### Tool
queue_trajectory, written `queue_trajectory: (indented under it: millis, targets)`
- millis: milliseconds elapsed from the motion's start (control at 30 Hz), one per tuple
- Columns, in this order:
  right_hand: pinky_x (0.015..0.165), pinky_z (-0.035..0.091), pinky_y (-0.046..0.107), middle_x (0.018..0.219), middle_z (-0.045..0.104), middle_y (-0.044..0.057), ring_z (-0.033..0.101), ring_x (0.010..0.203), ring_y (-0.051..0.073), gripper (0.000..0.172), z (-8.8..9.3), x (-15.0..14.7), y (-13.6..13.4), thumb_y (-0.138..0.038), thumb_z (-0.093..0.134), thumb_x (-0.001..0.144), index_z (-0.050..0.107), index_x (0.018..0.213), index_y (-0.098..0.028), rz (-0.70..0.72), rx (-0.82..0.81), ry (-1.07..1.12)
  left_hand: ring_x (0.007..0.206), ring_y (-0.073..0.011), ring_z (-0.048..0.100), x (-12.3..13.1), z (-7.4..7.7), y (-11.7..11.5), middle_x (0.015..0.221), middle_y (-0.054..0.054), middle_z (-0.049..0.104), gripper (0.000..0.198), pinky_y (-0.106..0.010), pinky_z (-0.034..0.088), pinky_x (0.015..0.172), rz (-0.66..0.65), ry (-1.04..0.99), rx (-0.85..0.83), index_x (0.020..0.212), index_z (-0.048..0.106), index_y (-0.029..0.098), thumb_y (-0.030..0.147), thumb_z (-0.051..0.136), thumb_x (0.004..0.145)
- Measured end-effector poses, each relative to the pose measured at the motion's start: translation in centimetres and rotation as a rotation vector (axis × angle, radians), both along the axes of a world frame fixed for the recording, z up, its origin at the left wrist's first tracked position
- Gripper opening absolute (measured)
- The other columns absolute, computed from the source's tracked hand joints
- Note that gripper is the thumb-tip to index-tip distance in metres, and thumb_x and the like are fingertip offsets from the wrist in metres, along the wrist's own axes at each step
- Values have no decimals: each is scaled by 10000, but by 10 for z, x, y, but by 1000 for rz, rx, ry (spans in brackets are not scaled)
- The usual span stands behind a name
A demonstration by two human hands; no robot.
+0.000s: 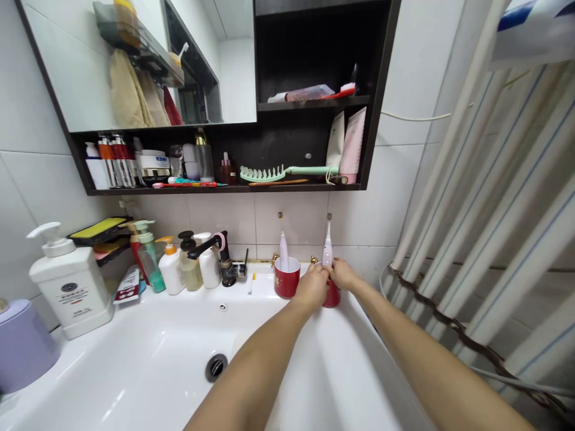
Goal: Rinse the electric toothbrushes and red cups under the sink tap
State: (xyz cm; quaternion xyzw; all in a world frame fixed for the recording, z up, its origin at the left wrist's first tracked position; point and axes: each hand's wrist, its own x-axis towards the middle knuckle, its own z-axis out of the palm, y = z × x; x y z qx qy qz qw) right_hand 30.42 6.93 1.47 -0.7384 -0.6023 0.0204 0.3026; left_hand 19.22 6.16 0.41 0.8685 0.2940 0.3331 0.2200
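Observation:
Both my hands meet at the back right corner of the white sink [157, 347]. My left hand [311, 288] and my right hand [344, 274] are closed around a red cup [331, 296] that holds an upright pink electric toothbrush [327, 246]. Most of that cup is hidden behind my fingers. A second red cup [286, 276] with another pink toothbrush [283, 250] stands just to the left of my left hand, apart from it.
A black faucet [220, 254] and several pump bottles [173, 266] line the sink's back edge. A large white dispenser [72, 281] stands at the left. A dark shelf [224, 187] above carries a green comb [269, 173] and cosmetics. A striped shower curtain [503, 227] hangs at the right.

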Motion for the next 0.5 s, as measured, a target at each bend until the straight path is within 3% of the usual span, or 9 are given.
queue_trajectory:
  millis: [100,200,333,433,500]
  targets:
    - [669,408,315,954,486,42,489,797,135,241,0,3,2,-260,386,733,452,939,-153,52,-127,15,940,-207,329,-9,-1,3,930,-72,444,237,-329,266,805,21,-10,64,823,482,180,102,430,606]
    - [663,410,311,943,492,36,492,787,133,237,6,4,-6,-265,382,734,459,929,-155,34,-151,25,972,-194,311,-33,0,7,989,-66,422,265,-322,207,850,155,-76,140,882,463,186,150,445,620]
    - [748,355,347,1016,456,60,447,883,155,236,17,-10,-23,-273,363,741,468,919,-158,-59,-13,20,1044,-211,250,-65,0,17,1096,-69,359,263,-330,160,874,364,-72,39,811,494,170,138,518,551]
    - [830,280,316,1070,420,105,388,976,180,262,20,-36,-36,-260,327,739,490,903,-136,-64,106,22,1019,-218,302,-78,-1,19,1131,-80,340,153,-318,225,838,374,-70,-104,675,514,156,122,530,527]
    - [818,293,269,1025,468,101,419,950,175,278,17,-57,-43,-262,331,721,499,901,-132,-12,133,37,990,-217,342,-83,-1,14,1117,-93,363,83,-312,248,821,362,-80,-131,600,508,145,100,515,530]
